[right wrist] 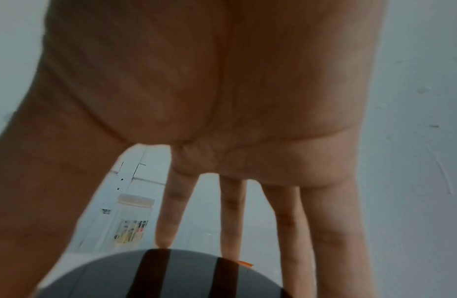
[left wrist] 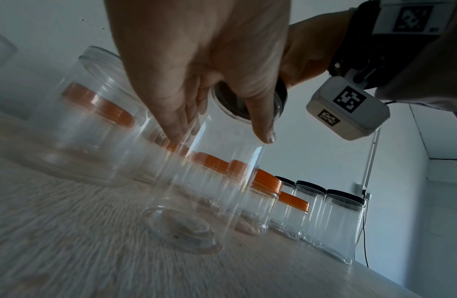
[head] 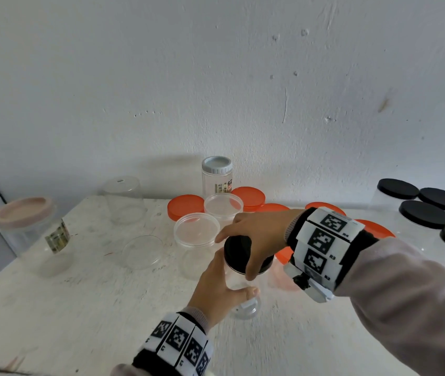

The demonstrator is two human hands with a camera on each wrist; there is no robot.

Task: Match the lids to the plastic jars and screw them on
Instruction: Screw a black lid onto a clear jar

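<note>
A clear plastic jar stands on the white table in the middle of the head view. My left hand grips its body from the near left side, thumb across the front. A black lid sits on the jar's mouth. My right hand comes from the right and holds this lid from above, fingers spread over its rim. The left wrist view shows the jar tilted in my left hand, with the lid's dark rim under the right hand. In the right wrist view the lid lies below the fingers.
Two open clear jars stand just behind, with orange-lidded jars around them. Black-lidded jars are grouped at the far right. A grey-lidded jar stands at the wall, a pink-lidded one and an upturned clear jar at the left.
</note>
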